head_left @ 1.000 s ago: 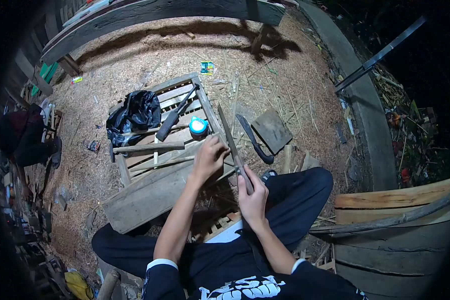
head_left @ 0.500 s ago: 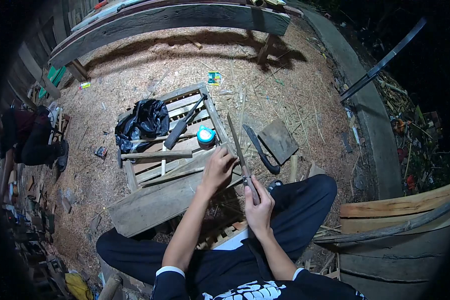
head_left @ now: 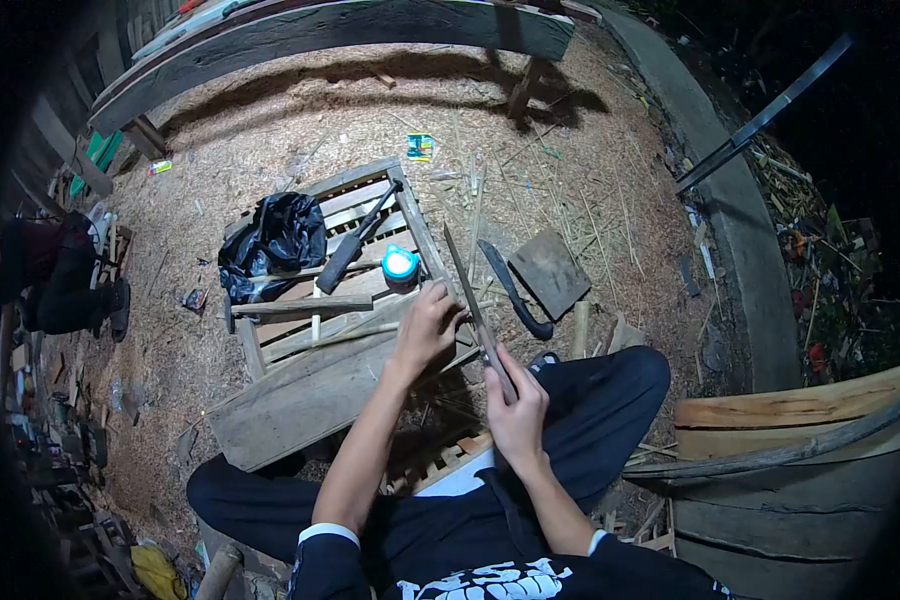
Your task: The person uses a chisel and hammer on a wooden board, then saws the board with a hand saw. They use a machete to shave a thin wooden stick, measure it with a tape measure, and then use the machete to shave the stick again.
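My right hand (head_left: 517, 410) is closed around the handle of a long narrow-bladed knife (head_left: 462, 275), its tip pointing up and away from me. My left hand (head_left: 430, 325) is closed in a pinch close beside the blade; what sits between its fingers is too small to make out. A worn wooden plank (head_left: 290, 415) lies under my left forearm, across the near end of a slatted wooden frame (head_left: 420, 225). On the frame are a turquoise round container (head_left: 400, 264), a dark flat-bladed tool (head_left: 345, 258), a hammer (head_left: 305, 305) and a black plastic bag (head_left: 275, 240).
Right of the frame lie a curved dark-handled blade (head_left: 515, 290) and a square board (head_left: 550, 273) on ground strewn with shavings. A wooden bench (head_left: 340, 45) stands at the back. Planks (head_left: 790, 420) stand at the right; another person (head_left: 65, 270) sits at the left.
My view has shifted slightly, so the surroundings sit a little further left and up. The knife has rolled in my right hand and its blade lies nearer my left fingers.
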`<move>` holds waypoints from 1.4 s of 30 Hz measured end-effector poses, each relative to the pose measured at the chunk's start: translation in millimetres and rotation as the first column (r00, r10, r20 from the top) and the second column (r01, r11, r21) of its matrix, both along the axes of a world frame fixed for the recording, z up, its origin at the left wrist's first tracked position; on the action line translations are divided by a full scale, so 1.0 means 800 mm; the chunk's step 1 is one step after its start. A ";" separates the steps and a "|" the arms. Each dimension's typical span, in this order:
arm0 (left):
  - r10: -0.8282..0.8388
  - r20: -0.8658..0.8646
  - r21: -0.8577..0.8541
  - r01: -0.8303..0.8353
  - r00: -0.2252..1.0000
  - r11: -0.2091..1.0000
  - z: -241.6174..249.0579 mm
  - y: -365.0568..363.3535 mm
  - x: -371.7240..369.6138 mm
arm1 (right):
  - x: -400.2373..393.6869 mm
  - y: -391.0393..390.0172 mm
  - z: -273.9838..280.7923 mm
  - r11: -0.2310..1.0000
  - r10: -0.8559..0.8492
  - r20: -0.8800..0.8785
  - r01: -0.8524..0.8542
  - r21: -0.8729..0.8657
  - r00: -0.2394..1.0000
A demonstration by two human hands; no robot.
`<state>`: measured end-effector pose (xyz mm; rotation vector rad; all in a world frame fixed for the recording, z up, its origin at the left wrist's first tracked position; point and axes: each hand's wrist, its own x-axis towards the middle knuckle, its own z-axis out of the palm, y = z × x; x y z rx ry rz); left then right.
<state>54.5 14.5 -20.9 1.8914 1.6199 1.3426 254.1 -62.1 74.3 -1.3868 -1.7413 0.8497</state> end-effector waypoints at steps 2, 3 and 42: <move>0.023 -0.054 0.011 -0.023 0.998 1.000 -0.002 -0.002 0.000 | 0.013 -0.020 -0.004 0.998 0.021 0.008 -0.021 0.051 1.000; 0.045 -0.098 0.026 -0.043 0.994 0.999 0.000 -0.001 0.002 | 0.020 -0.028 0.000 0.998 0.016 0.004 -0.016 0.062 1.000; 0.053 -0.010 0.058 -0.052 0.999 0.997 -0.004 -0.009 0.011 | -0.024 0.026 -0.022 1.000 -0.029 -0.023 0.029 0.004 0.999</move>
